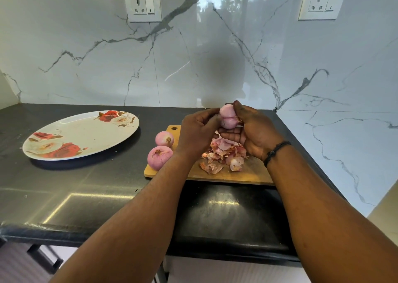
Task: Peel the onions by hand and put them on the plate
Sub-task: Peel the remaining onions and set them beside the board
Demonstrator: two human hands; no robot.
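Head view: both hands, left hand [197,130] and right hand [254,132], grip the onion [227,117] between curled fingers.

A pale pink, glossy double-lobed onion [227,117] is held up above the far end of the wooden cutting board [247,173], gripped between both hands, its skin mostly off. Two more peeled pink onions sit at the board's left edge: the nearer onion [159,156] at its near-left corner, the farther onion [164,139] just behind it. The oval plate [86,132], white with red roses, lies flat towards the counter's far-left corner, holding no onions.
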